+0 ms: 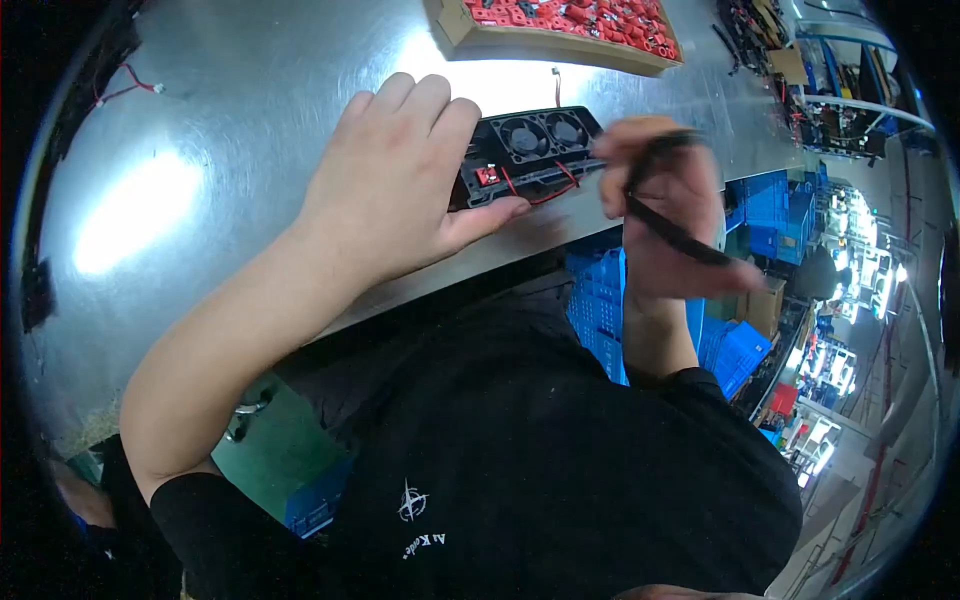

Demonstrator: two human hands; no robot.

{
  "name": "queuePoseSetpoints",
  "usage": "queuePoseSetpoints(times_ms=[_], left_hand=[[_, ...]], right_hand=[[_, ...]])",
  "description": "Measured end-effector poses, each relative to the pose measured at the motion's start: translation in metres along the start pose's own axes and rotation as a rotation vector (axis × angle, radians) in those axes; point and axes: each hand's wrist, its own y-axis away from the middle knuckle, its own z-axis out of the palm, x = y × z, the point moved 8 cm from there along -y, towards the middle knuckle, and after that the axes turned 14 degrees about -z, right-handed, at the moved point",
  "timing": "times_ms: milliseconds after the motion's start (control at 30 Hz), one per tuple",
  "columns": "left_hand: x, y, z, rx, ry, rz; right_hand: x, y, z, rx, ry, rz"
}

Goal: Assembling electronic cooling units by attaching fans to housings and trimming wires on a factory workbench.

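My left hand (400,175) grips the left end of a black plastic housing (548,180), its thumb along the near edge and the other fingers over the far side. Two small black fans (545,133) sit side by side in the housing. Near my fingers is a red connector (488,176), and red wires run along the housing's near side. At the right end, my right hand (672,205) is raised and smeared by motion. A thin black strip-like piece (675,232) lies across its palm and fingers; its exact kind is too blurred to tell.
An open cardboard box (560,45) of small red parts stands at the table's far side. A short red wire lead (128,84) lies on the metal table (250,120) at the left. Blue plastic crates (597,305) stand below the table's edge at right.
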Motion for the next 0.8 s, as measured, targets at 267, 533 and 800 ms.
queuePoseSetpoints(times_ms=[267, 533, 800], left_hand=[[0.002, -0.001, -0.006, 0.047, 0.131, 0.009], [0.003, -0.004, -0.004, 0.020, 0.140, 0.029], [0.001, -0.005, -0.002, 0.022, 0.120, 0.036]], right_hand=[[-0.033, -0.024, 0.058, -0.150, -0.795, -0.375], [0.000, -0.024, 0.069, 0.001, -0.725, -0.302], [-0.002, -0.034, 0.074, -0.105, -0.712, -0.339]])
